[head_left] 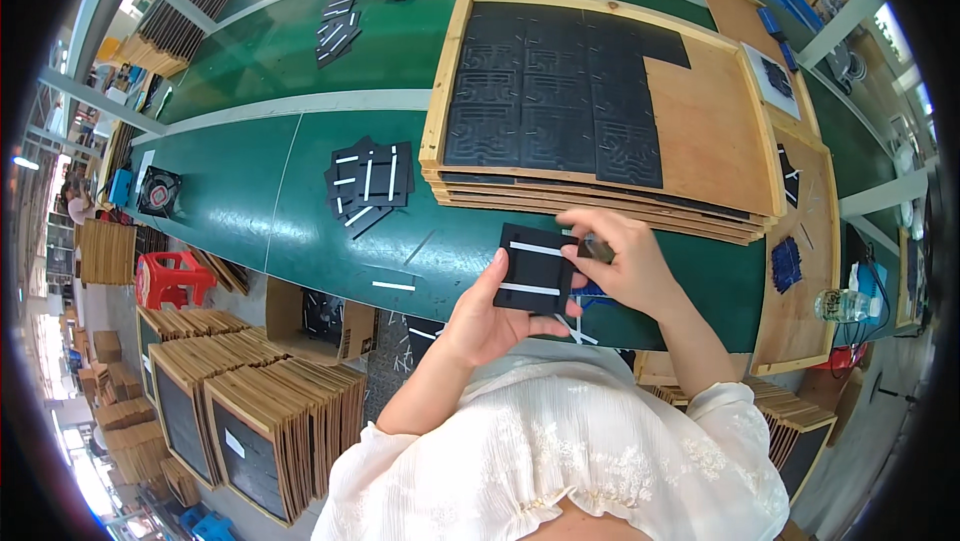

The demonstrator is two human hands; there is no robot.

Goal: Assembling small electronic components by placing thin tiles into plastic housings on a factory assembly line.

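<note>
My left hand [482, 319] grips a square black panel [530, 269] by its left and lower edges, thumb on the face. Two white strips [531, 290] run across that face, one above the other. At the panel's right edge, my right hand [625, 259] has its thumb and finger pinched together near the end of the upper strip. A small dark object [598, 247] shows in the right hand's curled fingers; its kind is hard to tell. Below the panel, several thin white strips [577, 331] lie near the table's front edge.
A stack of wooden-framed trays [605, 196], the top one partly filled with black panels [560, 91], stands beyond my hands. Striped black panels [368, 181] lie piled to the left on the green table [240, 171]. A small fan [159, 191] is farther left; a clear bottle [840, 305] stands right.
</note>
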